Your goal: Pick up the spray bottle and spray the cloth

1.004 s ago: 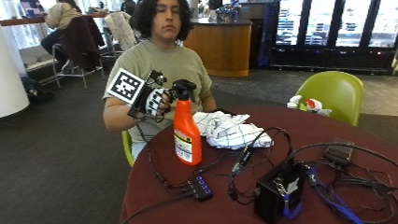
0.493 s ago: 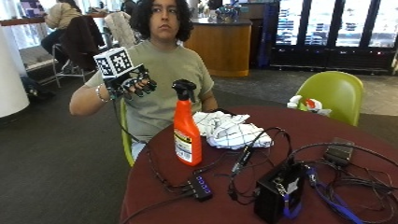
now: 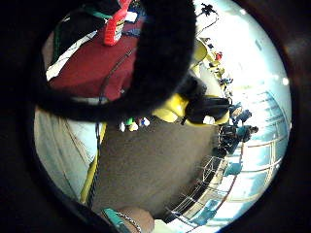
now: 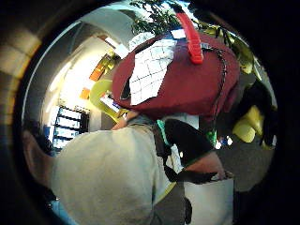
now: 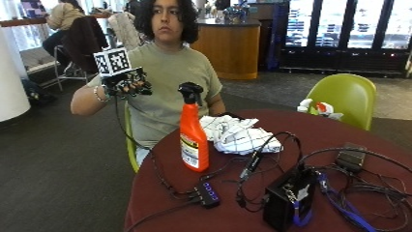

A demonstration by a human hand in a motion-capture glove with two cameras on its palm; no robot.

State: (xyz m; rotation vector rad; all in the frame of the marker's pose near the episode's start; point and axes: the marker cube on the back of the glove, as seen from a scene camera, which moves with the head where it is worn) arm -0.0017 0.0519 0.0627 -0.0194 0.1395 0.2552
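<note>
The gloved right hand was seen raised in the air at chest height, to the side of the table and well apart from everything on it. Its fingers were loosely curled and nothing was held in them. Further right, the orange spray bottle was standing upright on the table near the edge, its black trigger head on top, untouched. Just beside it, toward the person, the white checked cloth was lying crumpled on the dark red tabletop. In the thumb side palm view the bottle and the cloth were shown side by side on the table, far from the palm.

No wet patch could be made out on the cloth, so whether it had been sprayed could not be told. By the present lie of things, the bottle was judged not picked up, with the grasp, the aiming and the spraying left to be done.
</note>
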